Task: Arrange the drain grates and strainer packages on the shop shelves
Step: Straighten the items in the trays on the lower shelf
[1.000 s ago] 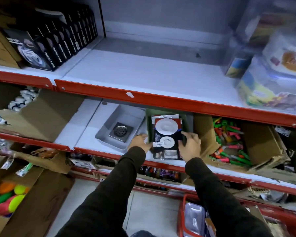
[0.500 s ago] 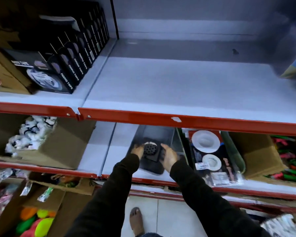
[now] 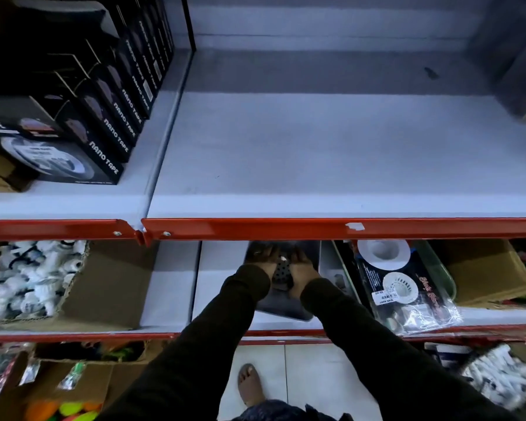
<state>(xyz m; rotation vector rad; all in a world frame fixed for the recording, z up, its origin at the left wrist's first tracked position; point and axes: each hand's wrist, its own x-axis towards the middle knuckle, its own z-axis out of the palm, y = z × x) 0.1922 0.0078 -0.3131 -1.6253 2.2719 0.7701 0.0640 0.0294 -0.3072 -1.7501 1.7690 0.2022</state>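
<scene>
1. Placement is the step in hand — your left hand (image 3: 263,259) and right hand (image 3: 302,266) flank the drain grate (image 3: 281,272) in its grey tray (image 3: 286,308) on the middle shelf (image 3: 170,287).
2. Next, I judge, square it beside the strainer packages (image 3: 404,287) — gently.
3. Both arms reach forward, fingers curled against the grate's sides; whether they actually clamp it I cannot tell.

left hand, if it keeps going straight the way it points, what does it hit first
The left hand points into the shelf over the drain grate in its grey tray. Past the tray the way looks free up to the dim back, though depth is unclear.
</scene>
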